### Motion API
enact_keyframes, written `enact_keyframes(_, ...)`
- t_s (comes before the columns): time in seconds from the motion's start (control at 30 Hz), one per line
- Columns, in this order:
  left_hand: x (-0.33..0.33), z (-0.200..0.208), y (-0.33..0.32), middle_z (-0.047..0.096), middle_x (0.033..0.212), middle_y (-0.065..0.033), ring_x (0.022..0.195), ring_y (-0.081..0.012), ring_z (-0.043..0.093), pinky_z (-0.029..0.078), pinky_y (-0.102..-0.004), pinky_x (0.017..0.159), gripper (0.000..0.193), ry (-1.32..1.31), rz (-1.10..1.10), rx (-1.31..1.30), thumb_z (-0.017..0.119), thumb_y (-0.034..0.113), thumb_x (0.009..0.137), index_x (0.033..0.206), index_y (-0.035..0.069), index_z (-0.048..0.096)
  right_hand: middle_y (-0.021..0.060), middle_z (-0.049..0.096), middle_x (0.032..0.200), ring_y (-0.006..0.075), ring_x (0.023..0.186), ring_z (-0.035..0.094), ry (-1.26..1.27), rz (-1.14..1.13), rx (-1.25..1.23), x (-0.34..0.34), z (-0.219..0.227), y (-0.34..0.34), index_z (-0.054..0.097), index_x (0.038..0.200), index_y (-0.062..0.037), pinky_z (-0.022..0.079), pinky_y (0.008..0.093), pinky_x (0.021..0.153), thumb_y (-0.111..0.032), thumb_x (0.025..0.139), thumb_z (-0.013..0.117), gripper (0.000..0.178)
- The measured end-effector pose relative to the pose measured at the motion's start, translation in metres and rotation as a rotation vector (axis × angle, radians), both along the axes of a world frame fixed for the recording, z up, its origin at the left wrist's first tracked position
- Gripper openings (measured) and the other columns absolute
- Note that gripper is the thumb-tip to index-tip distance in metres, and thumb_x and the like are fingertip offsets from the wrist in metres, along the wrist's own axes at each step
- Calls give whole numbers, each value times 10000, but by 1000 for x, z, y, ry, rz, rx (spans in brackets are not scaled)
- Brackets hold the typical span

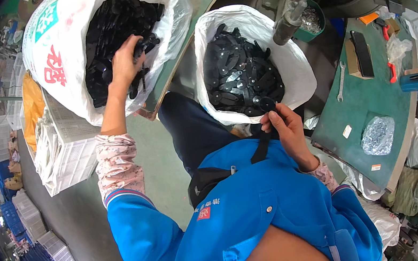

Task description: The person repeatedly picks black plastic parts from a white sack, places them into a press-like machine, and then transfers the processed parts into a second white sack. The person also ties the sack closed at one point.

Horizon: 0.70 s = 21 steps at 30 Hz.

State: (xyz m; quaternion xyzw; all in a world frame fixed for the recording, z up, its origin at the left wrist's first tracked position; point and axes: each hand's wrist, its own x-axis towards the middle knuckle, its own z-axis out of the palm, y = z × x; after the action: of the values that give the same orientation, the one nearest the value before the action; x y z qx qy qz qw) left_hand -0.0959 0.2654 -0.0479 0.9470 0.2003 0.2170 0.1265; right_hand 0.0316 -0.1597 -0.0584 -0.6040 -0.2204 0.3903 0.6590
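Observation:
My left hand (126,62) reaches into a large white woven bag (59,42) at the upper left, its fingers closed around small black parts. A heap of flat, elongated black parts (119,19) fills that bag. My right hand (289,130) is at the near rim of a second white bag (295,71), thumb and fingers pinching a black part with a round end (266,103). Inside the second bag lie many similar black parts (234,62), several with shiny round metal spots. The fingertips of my left hand are partly hidden among the parts.
At right, a green bench (334,120) carries a wrench (341,81), a dark phone-like slab (362,53), red-handled tool (392,72) and crumpled clear plastic (378,136). A machine (289,16) with a green cup (311,20) stands beyond. White crates (68,146) stand left.

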Motion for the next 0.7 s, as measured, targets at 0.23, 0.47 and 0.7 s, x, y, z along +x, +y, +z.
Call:
enact_keyframes(0.23,-2,35,8,612,909,-32,831,-126,538,438,-265,780,382,-231,232,-478,722,195,767,1069,12,577,60,639,877,79,743,583,-18,-5,3,2,2,3,529,1144,17,475,214,681,-183,978,491,263)
enact_keyframes(0.47,-12,1,4,628,1092,-144,1000,-184,579,432,-288,905,652,-146,307,-411,798,246,695,1202,-66,533,70,639,895,86,751,584,5,-33,26,2,-2,4,490,1185,15,482,227,679,-155,986,460,263)
enact_keyframes(0.7,-25,-1,30,637,1086,-131,983,-176,594,446,-279,888,641,-263,262,-476,799,231,691,1211,-43,544,53,632,858,65,737,561,-134,83,-26,-1,-2,20,558,1035,12,445,205,654,-138,963,499,177)
